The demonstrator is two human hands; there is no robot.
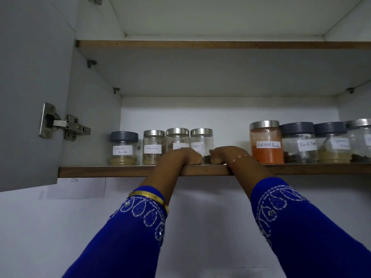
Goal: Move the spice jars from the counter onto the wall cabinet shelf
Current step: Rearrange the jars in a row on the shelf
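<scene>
Several labelled spice jars stand in a row on the cabinet's lower shelf (104, 171). On the left are coriander powder (124, 148), cinnamon (153, 147), a second cinnamon jar (177, 138) and cloves (201, 140). On the right are red chilli powder (266, 142), black pepper (299, 142) and two more. My left hand (181, 157) and my right hand (227, 155) lie over the shelf's front edge, curled in from either side at the base of the cloves jar. My left hand hides the lower part of the second cinnamon jar.
The cabinet door (30, 93) hangs open at the left on a metal hinge (64, 125). An upper shelf (200, 45) runs above. A gap on the lower shelf lies between the cloves jar and the red chilli powder jar. Below the cabinet is a plain wall.
</scene>
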